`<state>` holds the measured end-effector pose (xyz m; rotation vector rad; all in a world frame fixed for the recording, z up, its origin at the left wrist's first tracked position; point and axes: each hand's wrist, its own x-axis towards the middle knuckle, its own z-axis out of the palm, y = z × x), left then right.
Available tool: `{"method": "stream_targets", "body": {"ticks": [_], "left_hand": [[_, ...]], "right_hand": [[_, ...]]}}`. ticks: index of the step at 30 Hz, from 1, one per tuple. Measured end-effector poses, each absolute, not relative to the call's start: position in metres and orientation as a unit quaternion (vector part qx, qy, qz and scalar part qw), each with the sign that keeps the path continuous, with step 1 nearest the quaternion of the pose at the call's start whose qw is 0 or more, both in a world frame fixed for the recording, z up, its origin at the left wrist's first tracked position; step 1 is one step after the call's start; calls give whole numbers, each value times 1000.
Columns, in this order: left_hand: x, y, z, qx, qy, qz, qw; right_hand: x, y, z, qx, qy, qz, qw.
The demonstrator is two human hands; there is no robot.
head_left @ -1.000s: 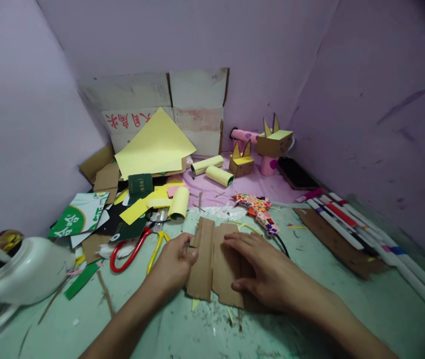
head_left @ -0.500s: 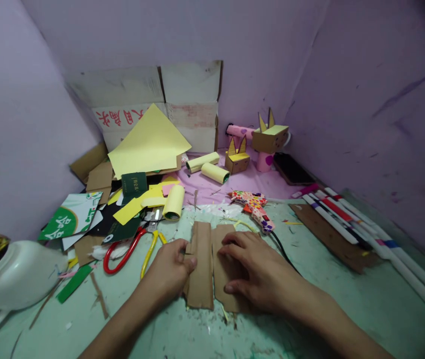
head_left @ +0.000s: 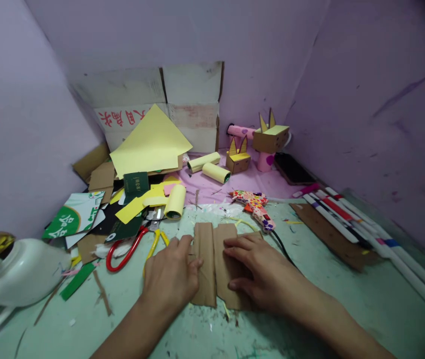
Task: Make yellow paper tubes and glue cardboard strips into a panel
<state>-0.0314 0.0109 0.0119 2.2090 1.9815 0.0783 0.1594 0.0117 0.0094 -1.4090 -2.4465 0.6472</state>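
Two flat pieces of brown cardboard lie side by side on the table in front of me, a thin gap between them. My left hand (head_left: 175, 271) is at the left edge of the left cardboard strip (head_left: 205, 264), its fingers curled there and the thumb over the top. Over the right cardboard piece (head_left: 224, 269) rests my right hand (head_left: 259, 267), its fingers apart and the fingertips on the surface. That hand covers much of the piece's right side.
Red-handled scissors (head_left: 126, 257) and yellow-handled pliers (head_left: 154, 244) lie left of my hands. Beyond are a flower-patterned glue gun (head_left: 253, 204) with a cord and a yellow paper tube (head_left: 175, 202). Markers (head_left: 341, 214) lie right; a white jug (head_left: 21, 274) is left.
My left hand has shifted slightly right and turned further over the left strip's edge. The two cardboard pieces now sit closer together. The right hand stays almost in place.
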Motion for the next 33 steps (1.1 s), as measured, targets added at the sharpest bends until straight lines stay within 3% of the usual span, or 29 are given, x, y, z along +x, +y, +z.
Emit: {"method": "stream_targets", "body": {"ticks": [5, 11, 16, 33], "left_hand": [[-34, 12, 11, 826, 552, 78, 80], [-55, 19, 16, 850, 494, -12, 183], [-60, 22, 17, 846, 473, -70, 236], [-42, 12, 20, 822, 502, -37, 269]], "right_hand": [[158, -10, -7, -486, -848, 174, 119], [173, -22, -22, -435, -889, 128, 66], [179, -22, -20, -428, -893, 124, 62], [177, -23, -23, -434, -889, 137, 60]]}}
